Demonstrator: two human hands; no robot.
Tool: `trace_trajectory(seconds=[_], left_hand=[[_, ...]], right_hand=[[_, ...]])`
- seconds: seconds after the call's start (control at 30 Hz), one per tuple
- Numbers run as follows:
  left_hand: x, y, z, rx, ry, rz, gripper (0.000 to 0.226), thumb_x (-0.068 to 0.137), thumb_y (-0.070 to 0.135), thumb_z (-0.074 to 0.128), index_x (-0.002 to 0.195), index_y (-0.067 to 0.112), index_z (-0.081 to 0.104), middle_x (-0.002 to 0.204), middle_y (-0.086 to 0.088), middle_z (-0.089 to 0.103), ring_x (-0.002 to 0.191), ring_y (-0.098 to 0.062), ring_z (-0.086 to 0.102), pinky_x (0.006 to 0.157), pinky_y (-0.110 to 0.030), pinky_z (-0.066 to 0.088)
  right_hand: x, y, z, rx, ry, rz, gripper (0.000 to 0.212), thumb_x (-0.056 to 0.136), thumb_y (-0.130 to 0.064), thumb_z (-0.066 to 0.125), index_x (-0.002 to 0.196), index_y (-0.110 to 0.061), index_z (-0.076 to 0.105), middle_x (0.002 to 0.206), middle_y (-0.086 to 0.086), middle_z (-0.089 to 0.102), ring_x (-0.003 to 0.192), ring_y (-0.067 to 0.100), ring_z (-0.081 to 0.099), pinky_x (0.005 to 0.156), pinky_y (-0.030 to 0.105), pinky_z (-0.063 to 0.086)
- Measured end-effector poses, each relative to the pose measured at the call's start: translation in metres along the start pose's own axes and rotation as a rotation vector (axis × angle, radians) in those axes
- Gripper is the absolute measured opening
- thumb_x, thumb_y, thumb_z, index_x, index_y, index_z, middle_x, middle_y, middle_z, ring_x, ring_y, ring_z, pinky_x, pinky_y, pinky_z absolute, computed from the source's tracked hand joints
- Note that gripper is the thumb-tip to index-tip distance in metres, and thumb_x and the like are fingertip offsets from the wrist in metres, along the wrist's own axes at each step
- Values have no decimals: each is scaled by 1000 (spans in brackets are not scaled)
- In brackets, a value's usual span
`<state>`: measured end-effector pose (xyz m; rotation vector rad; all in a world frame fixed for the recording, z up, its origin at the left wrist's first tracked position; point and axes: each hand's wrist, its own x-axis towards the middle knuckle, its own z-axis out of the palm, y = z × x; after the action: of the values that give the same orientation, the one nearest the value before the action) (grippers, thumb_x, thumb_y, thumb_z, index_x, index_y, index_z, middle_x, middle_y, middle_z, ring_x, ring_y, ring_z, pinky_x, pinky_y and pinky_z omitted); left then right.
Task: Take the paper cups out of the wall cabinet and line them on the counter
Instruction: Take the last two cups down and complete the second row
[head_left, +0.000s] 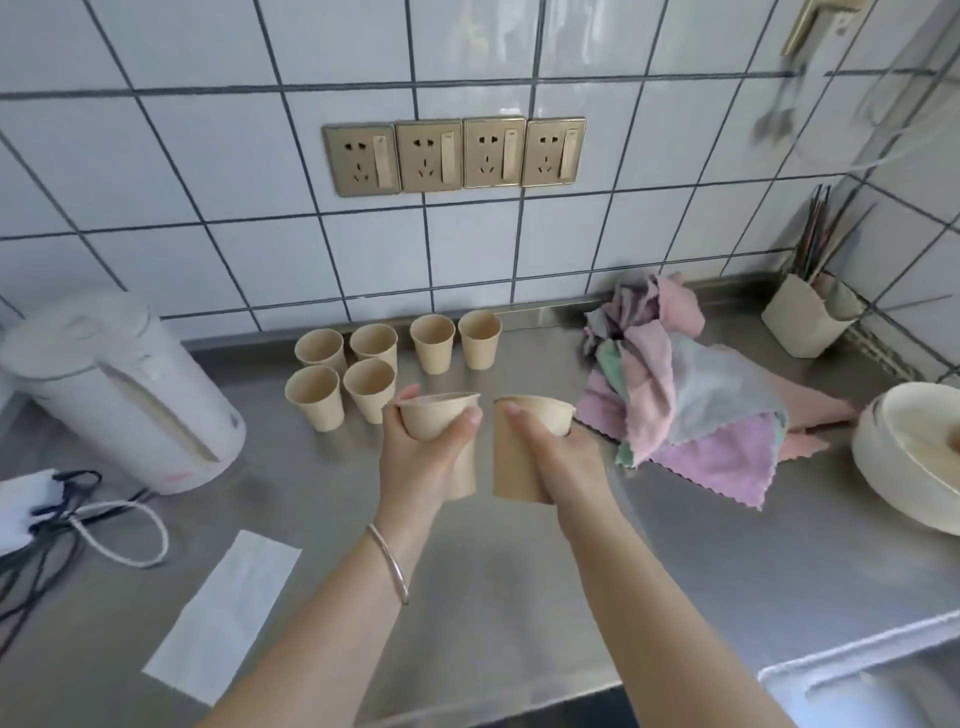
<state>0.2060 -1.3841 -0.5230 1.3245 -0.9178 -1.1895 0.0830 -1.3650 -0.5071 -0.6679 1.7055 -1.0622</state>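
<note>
Several beige paper cups (374, 353) stand upright on the steel counter (519, 597) near the tiled wall, in two loose rows. My left hand (423, 457) grips one paper cup (434, 415) above the counter, mouth tilted away. My right hand (561, 452) holds a short stack of paper cups (514, 462) just to its right, a small gap between the two. The wall cabinet is out of view.
A white electric kettle (124, 395) with its cord stands at the left. A paper sheet (223, 618) lies near the front edge. A pile of coloured cloths (685, 395) lies right of the cups, with a chopstick holder (810, 317) and a stack of bowls (914, 457) beyond.
</note>
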Motion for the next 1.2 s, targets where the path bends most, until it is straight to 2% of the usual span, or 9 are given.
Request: trace_trajectory(seconds=[0.17, 0.3, 0.47, 0.6, 0.73, 0.83, 0.97, 1.1, 1.2], left_hand=[[69, -22, 5, 11, -68, -61, 81, 58, 29, 81, 128, 14, 44, 108, 2, 63, 92, -9, 62, 75, -12, 49], [112, -48, 16, 19, -49, -123, 44, 70, 8, 79, 106, 12, 54, 92, 3, 66, 76, 0, 64, 63, -8, 48], [151, -80, 34, 6, 41, -196, 55, 51, 27, 83, 97, 24, 54, 100, 0, 67, 89, -14, 65, 80, -29, 52], [177, -109, 37, 79, 122, -131, 56, 63, 1, 82, 95, 33, 49, 96, 7, 64, 75, 9, 63, 70, -10, 50], [190, -128, 35, 175, 196, -60, 70, 50, 7, 84, 112, 10, 52, 110, -12, 66, 99, -23, 65, 90, -38, 53], [195, -135, 36, 205, 230, -27, 72, 55, -4, 84, 113, 12, 45, 114, -10, 61, 101, -22, 60, 90, -20, 48], [198, -142, 37, 224, 232, 12, 77, 56, -8, 83, 115, 18, 41, 112, -3, 57, 94, -2, 58, 83, -5, 43], [194, -146, 35, 203, 210, -35, 82, 51, 5, 81, 119, 22, 39, 117, -4, 57, 108, -19, 57, 96, -28, 45], [188, -150, 31, 210, 139, -100, 95, 53, -8, 81, 133, 13, 34, 135, -9, 48, 123, -22, 50, 106, -33, 38]], right_hand=[[64, -4, 32, -40, 8, 39, 43, 64, -57, 70, 90, -23, 66, 100, 2, 71, 97, 22, 67, 90, 43, 54], [113, -4, 45, -79, 4, 24, 55, 61, -53, 72, 104, -21, 59, 104, -2, 67, 97, 18, 64, 86, 38, 54], [166, 3, 56, -75, -96, -59, 54, 63, -31, 83, 106, -21, 52, 100, -6, 64, 93, 14, 62, 74, 25, 47], [203, 14, 64, -142, -94, -119, 69, 49, -34, 81, 110, -22, 50, 103, -3, 66, 98, 18, 65, 81, 34, 53], [223, 21, 67, -230, -100, -141, 64, 59, -24, 81, 109, -34, 44, 97, -19, 61, 96, 12, 62, 85, 35, 53], [228, 26, 70, -297, -93, -124, 62, 62, -26, 80, 109, -36, 41, 92, -26, 56, 94, 12, 59, 83, 31, 49], [232, 35, 71, -339, -68, -150, 63, 66, -24, 79, 116, -28, 41, 102, -14, 58, 93, 12, 54, 80, 25, 42], [228, 49, 71, -365, -56, -166, 67, 67, -22, 79, 123, -21, 42, 116, -4, 59, 103, 16, 57, 84, 25, 42], [223, 57, 68, -437, -24, -187, 63, 70, -21, 76, 125, -10, 47, 123, 9, 56, 116, 24, 53, 93, 27, 41]])
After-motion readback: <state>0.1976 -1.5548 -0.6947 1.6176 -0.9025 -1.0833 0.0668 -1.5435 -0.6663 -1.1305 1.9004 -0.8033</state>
